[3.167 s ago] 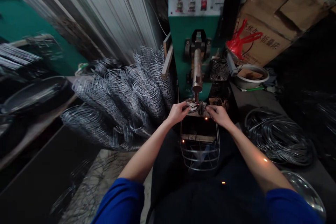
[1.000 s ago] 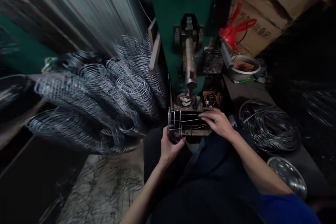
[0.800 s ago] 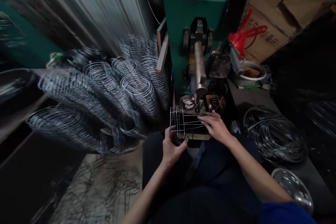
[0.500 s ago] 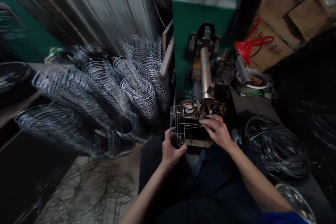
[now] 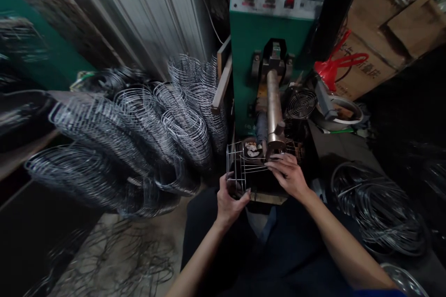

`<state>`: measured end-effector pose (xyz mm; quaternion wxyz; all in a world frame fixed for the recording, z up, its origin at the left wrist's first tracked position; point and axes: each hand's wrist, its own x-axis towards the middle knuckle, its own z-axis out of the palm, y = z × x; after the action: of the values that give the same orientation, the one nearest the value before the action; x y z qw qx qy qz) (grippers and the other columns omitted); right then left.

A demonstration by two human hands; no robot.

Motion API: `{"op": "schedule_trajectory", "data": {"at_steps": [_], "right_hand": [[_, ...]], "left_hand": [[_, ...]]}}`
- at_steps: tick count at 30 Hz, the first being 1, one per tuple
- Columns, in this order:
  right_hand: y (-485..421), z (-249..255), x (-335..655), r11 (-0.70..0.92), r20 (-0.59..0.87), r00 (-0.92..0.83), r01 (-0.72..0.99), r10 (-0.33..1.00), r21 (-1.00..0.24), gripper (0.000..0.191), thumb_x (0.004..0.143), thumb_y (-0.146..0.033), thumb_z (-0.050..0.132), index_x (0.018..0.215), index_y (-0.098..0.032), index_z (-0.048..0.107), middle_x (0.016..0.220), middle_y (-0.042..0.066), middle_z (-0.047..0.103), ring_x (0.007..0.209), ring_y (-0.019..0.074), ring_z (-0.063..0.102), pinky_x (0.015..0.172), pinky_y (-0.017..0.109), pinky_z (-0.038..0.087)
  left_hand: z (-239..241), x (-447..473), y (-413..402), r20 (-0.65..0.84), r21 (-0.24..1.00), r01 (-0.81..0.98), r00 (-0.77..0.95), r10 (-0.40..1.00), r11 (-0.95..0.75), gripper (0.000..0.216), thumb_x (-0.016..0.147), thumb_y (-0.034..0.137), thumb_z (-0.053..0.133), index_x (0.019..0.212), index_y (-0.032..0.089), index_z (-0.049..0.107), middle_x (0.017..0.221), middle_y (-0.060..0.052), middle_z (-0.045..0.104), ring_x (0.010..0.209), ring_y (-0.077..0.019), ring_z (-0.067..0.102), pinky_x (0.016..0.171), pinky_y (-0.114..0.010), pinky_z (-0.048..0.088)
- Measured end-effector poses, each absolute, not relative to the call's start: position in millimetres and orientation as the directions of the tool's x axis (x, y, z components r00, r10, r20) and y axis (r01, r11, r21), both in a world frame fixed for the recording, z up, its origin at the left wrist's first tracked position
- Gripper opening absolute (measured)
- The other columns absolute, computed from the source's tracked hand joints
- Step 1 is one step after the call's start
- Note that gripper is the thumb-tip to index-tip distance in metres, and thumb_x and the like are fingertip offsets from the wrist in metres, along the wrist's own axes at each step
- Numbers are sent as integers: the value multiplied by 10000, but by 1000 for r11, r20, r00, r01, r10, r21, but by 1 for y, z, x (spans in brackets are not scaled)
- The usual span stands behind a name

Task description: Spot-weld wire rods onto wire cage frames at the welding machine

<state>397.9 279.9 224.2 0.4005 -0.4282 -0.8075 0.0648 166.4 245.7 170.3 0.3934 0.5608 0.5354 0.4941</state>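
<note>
Left hand [image 5: 229, 200] grips the wire cage [image 5: 244, 169] at its near end, fingers curled round it. Right hand [image 5: 287, 175] lies flat and loose on the cage's top wires, under the green spot welder's [image 5: 268, 41] electrode arm [image 5: 274, 111].

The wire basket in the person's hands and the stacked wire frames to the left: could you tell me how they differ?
The wire basket is a single piece, gripped by the left hand and touched by the right hand at the green machine; the wire frames lie nested in long rows, untouched. The basket looks boxy with straight bars; the frames look rounded and looped. Both are bare silvery wire.
</note>
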Motion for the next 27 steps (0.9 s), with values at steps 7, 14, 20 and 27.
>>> {"op": "schedule_trajectory", "data": {"at_steps": [7, 14, 20, 27], "right_hand": [[281, 225, 395, 622, 604, -301, 652, 738, -433, 188, 1054, -241, 521, 1075, -247, 708, 994, 55, 717, 1065, 254, 623, 995, 464, 376], [279, 227, 402, 567, 608, -222, 681, 763, -463, 160, 1043, -289, 557, 998, -225, 695, 995, 58, 713, 1011, 258, 637, 969, 452, 393], [293, 232, 397, 523, 598, -181, 712, 781, -468, 161, 1027, -284, 548, 1009, -220, 695, 966, 56, 712, 1008, 261, 639, 962, 443, 436], [214, 219, 499, 91, 483, 303, 766, 822, -636, 311, 978, -494, 568, 1113, -245, 697, 1087, 85, 687, 1009, 307, 652, 924, 460, 503]], "left_hand": [[166, 166, 250, 110, 979, 176, -42, 993, -101, 606, 742, 319, 765, 1237, 228, 429, 739, 77, 569, 534, -77, 538, 543, -186, 473], [175, 165, 253, 52, 991, 122, -42, 998, -46, 569, 715, 313, 778, 1171, 218, 451, 754, 57, 587, 589, -98, 580, 572, -202, 496], [180, 161, 276, 96, 985, 147, -8, 995, -94, 548, 721, 314, 778, 1158, 215, 463, 751, 55, 590, 618, -104, 578, 599, -205, 492], [168, 147, 276, 146, 968, 202, 38, 989, -150, 887, 680, 367, 839, 1374, 238, 301, 1007, -14, 616, 846, -158, 661, 827, -323, 550]]}}
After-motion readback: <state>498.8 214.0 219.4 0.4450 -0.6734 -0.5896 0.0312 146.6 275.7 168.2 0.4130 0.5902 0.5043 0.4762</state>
